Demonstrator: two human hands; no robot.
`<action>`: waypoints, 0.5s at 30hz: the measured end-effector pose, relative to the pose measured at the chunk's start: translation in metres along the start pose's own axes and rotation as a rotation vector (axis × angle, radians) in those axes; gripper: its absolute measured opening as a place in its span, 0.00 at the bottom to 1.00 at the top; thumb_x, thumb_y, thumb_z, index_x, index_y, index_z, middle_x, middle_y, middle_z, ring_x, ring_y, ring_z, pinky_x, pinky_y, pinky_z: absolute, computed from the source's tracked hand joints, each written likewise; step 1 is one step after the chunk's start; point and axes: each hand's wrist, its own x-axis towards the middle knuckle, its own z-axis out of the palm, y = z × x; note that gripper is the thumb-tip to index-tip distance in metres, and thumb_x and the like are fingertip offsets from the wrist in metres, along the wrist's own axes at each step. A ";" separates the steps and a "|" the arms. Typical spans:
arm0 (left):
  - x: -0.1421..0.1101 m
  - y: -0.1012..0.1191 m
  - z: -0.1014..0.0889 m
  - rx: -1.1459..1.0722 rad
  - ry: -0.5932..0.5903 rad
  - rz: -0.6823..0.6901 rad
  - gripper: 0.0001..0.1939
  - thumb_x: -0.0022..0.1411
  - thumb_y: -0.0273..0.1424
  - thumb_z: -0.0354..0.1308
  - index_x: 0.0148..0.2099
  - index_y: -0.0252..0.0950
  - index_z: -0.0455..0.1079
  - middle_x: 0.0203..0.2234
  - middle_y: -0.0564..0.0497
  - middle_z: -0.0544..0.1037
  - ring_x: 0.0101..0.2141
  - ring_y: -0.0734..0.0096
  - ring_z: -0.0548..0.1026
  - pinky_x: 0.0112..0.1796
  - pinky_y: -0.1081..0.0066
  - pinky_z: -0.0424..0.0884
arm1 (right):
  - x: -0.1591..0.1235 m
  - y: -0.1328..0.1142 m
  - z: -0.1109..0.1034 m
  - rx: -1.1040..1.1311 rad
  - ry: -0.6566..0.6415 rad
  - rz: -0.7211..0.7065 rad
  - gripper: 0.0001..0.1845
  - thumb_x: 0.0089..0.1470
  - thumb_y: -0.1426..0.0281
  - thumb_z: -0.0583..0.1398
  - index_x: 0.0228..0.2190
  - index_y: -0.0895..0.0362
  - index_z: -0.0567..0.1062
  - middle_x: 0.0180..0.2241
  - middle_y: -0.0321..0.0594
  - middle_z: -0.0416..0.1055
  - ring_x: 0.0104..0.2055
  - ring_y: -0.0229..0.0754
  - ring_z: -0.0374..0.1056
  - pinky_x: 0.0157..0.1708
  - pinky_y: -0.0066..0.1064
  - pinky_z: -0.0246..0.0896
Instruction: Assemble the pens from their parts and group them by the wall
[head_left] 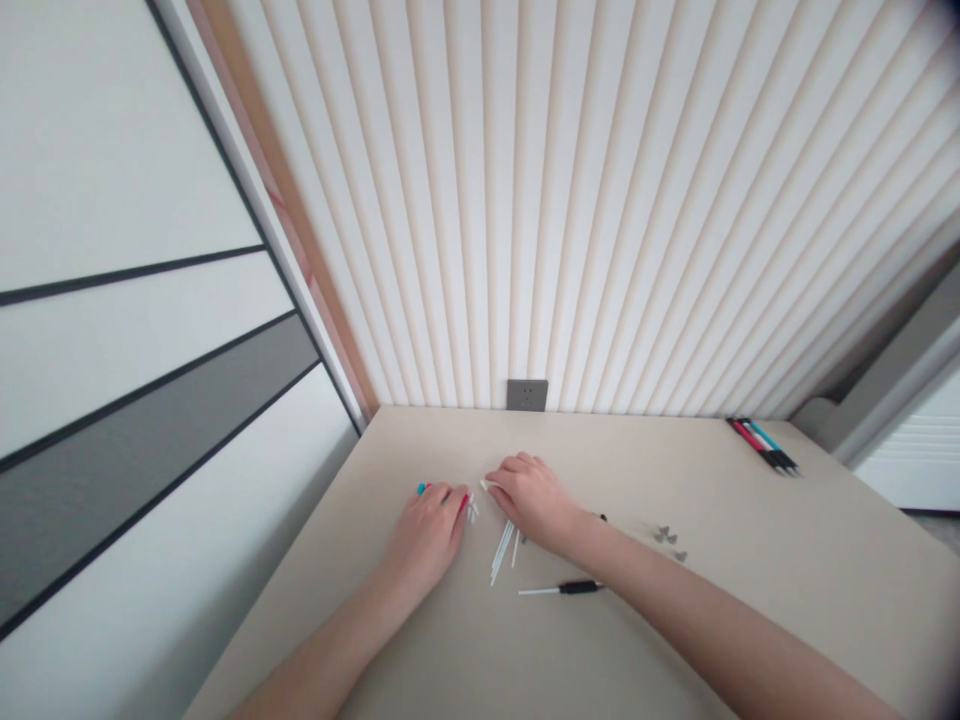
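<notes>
A pale beige table [720,620] runs up to a pleated white wall covering [600,200], with a grey wall socket [526,395] just above its far edge and a white panelled wall with dark stripes [150,400] along its left edge. Near the middle of the table, the left hand [427,535] rests palm down, its fingers [442,497] curved and close together. A teal tip [421,489] shows just past them and a red piece [465,503] sits at the fingertips, but I cannot tell whether they have hold of either. The right hand [532,500] is just beside it, its fingers [517,470] bent downward, with a white stick [485,484] showing at their tips; whether it is gripped I cannot tell. Loose white sticks [501,550] lie below the gap between the hands, with small white bits [472,510] touching the left fingertips. Closer to the near edge lies a white tube with a black grip [559,588]. Small grey metal pieces [667,535] sit farther right, and a bundle of black, red and teal pens [761,447] lies near the far right corner.
</notes>
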 end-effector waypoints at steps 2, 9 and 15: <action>0.000 -0.001 0.002 -0.011 0.018 -0.014 0.14 0.70 0.28 0.47 0.50 0.34 0.72 0.37 0.43 0.77 0.39 0.59 0.75 0.42 0.61 0.69 | 0.019 -0.003 0.011 0.001 -0.054 0.053 0.12 0.64 0.67 0.55 0.36 0.55 0.79 0.38 0.45 0.75 0.44 0.46 0.68 0.45 0.35 0.59; 0.001 -0.004 0.005 -0.311 0.135 -0.093 0.12 0.67 0.26 0.49 0.44 0.34 0.74 0.37 0.43 0.77 0.40 0.60 0.75 0.44 0.61 0.70 | 0.026 0.000 0.031 0.036 -0.047 0.085 0.12 0.62 0.72 0.55 0.36 0.56 0.80 0.38 0.45 0.76 0.45 0.45 0.69 0.47 0.34 0.59; 0.001 0.003 -0.012 -0.922 0.177 -0.173 0.15 0.71 0.34 0.47 0.51 0.33 0.70 0.37 0.46 0.78 0.36 0.66 0.76 0.37 0.68 0.71 | -0.005 0.007 0.014 0.329 0.129 0.100 0.08 0.59 0.73 0.58 0.37 0.57 0.78 0.36 0.41 0.77 0.39 0.42 0.70 0.43 0.31 0.62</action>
